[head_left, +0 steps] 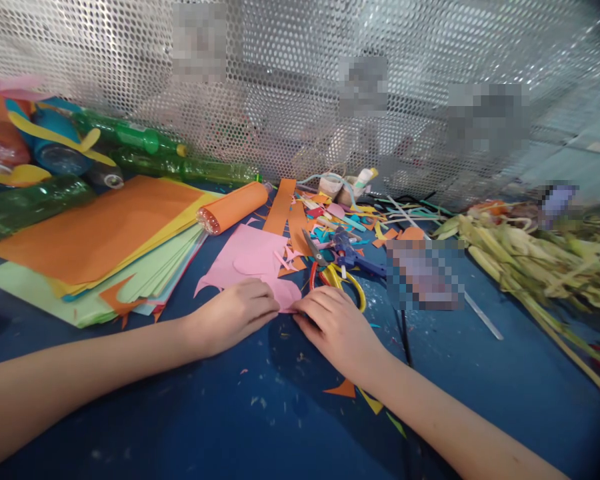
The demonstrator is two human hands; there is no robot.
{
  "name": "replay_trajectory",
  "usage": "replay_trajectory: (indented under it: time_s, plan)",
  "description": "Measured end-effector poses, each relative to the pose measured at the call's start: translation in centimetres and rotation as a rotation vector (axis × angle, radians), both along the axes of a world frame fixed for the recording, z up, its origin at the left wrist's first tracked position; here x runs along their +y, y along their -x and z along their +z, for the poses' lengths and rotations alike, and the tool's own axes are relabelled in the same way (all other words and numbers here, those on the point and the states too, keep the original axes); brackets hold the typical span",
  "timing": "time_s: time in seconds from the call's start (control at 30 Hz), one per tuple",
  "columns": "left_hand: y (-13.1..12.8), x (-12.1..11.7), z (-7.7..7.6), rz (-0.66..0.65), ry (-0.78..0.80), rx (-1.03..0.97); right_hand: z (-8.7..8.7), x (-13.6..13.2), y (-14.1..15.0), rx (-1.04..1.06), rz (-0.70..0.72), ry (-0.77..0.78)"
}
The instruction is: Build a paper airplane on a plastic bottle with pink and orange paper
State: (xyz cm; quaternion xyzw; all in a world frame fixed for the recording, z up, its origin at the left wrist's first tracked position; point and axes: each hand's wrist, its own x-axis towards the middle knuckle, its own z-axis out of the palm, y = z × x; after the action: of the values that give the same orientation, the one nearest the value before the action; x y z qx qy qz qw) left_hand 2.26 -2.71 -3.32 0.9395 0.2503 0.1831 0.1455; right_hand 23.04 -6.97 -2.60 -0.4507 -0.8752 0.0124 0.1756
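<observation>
- The pink paper (247, 241) looks smooth and matt.
- The green bottle (35, 203) is of glossy, clear plastic.
- The scissor blades (314, 248) are smooth metal.
- The husks (525, 267) look fibrous and rough.
- The bench (180, 420) has a smooth surface, slightly glossy.

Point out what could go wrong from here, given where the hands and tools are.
The left hand and right hand both have their fingertips at the edge of the pink paper; uneven pulling might crease or tear it.

The scissors lie just beyond the right hand, near the glue gun; reaching forward could knock either.

The black cord runs toward the right forearm, which might snag it.
</observation>
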Motion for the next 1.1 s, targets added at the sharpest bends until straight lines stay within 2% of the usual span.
replay_trajectory:
  time_s: [0.23, 0.4, 0.5, 0.6, 0.83, 1.0, 1.1]
  plan:
    - [-0.2, 0.4, 0.1, -0.018, 0.045, -0.022, -0.1, 0.2, 0.1, 0.042, -0.018, 0.012]
    - [0.5, 2.2, 1.4, -0.115, 0.3, 0.027, -0.3, 0.3, 0.1, 0.085, -0.012, 0.027]
    - [0.9, 3.1, 2.0, -0.108, 0.477, 0.021, -0.5, 0.4, 0.1, 0.097, -0.012, 0.02]
    - [1.1, 3.2, 2.0, -0.091, 0.534, -0.013, -0.5, 0.4, 0.1, 0.113, -0.008, 0.021]
    - [0.9, 2.7, 1.2, -0.052, 0.465, -0.055, -0.4, 0.4, 0.1, 0.132, 0.005, 0.013]
    - [0.4, 1.8, 1.2, -0.1, 0.241, -0.017, -0.5, 0.5, 0.0, 0.118, 0.007, 0.007]
    - [0.1, 1.1, 1.0, -0.051, 0.15, -0.019, -0.3, 0.4, 0.1, 0.077, -0.001, 0.005]
